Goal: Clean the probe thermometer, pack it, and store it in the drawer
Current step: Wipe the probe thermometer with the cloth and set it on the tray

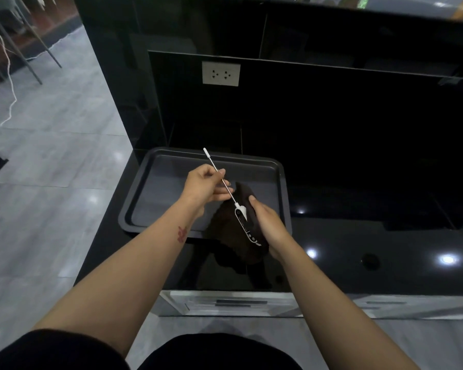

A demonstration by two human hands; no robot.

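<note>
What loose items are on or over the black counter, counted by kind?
White probe thermometer with a thin metal stem: 1
Dark brown cloth: 1
Dark grey rectangular baking tray: 1
Total: 3

The left hand pinches the stem; the right hand holds the body against the cloth.

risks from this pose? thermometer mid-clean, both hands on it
1. The left hand pinches the thin probe partway along while the right hand holds the thermometer body in the dark cloth; opposing force could bend the probe.
2. All this is held above the tray's near rim and glossy black counter; a slip could drop it there.
3. The tip carries a white cap, so that part may go uncleaned.
</note>
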